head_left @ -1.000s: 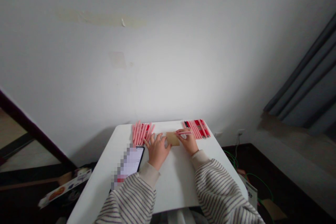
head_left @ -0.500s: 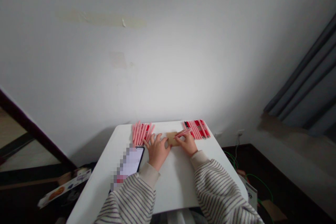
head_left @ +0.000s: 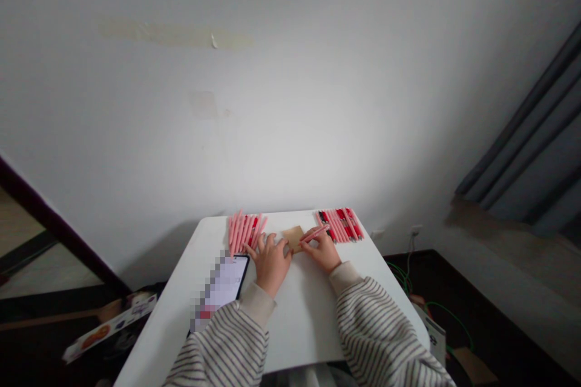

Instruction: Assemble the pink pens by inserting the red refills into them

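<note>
On the white table, a small tan piece of paper or card (head_left: 293, 237) lies between my two hands. My right hand (head_left: 323, 251) grips a pink pen (head_left: 315, 233) in a writing hold, its lower end over the card's right side. With fingers spread, my left hand (head_left: 271, 263) rests at the card's left, its thumb at the near left edge. One bundle of pink and red pens (head_left: 245, 231) lies beyond my left fingers. A second row of pink, red and black pens (head_left: 340, 225) lies beyond my right hand.
A phone (head_left: 227, 284) with a lit screen lies left of my left hand, partly under my sleeve. The white table (head_left: 299, 326) stands against a grey-white wall (head_left: 290, 103). Green cables (head_left: 402, 275) and boxes are on the floor at right.
The tan card has turned and shifted slightly left. The tip of the pink pen has moved a little down and left with my right hand. My left hand stays almost in place.
</note>
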`<state>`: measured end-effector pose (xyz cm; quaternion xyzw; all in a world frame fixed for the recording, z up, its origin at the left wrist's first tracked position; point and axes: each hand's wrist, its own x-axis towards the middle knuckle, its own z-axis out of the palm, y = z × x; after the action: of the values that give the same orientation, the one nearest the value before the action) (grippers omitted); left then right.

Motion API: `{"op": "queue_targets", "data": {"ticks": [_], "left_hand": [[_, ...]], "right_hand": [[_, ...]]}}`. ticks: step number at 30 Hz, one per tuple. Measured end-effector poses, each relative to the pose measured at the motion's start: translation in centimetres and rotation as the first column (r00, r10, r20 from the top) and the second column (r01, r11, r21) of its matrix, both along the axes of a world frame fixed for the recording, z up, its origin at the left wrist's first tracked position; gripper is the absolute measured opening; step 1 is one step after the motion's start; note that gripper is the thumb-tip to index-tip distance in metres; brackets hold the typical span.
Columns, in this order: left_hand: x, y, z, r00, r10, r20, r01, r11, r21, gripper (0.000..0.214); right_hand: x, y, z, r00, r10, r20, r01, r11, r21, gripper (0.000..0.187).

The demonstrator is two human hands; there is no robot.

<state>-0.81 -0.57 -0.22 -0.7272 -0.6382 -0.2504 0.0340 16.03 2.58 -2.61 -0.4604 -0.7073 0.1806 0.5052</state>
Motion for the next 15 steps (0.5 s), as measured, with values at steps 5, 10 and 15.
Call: {"op": "queue_targets", "data": {"ticks": [5,10,15], "left_hand": [[0.07,-0.16,0.35,1.000,0.010,0.005,-0.009,1.000,-0.003,0.026],[0.00,-0.28,0.48,1.000,0.013,0.003,-0.013,1.000,-0.023,0.027],[-0.01,-0.23,0.42,1.000,0.026,-0.005,-0.026,1.000,-0.011,0.028]], "right_hand": [[-0.22,-0.16,-0.06,0.999,0.024,0.032,-0.024,1.000,0.016,0.006],[-0.38,-0.35,0.11,0.998,0.027,0.049,-0.029,0.999,0.033,0.006],[-0.56,-0.55,0.29,0.999,0.018,0.046,-0.019,0.999,0.035,0.006]]}}
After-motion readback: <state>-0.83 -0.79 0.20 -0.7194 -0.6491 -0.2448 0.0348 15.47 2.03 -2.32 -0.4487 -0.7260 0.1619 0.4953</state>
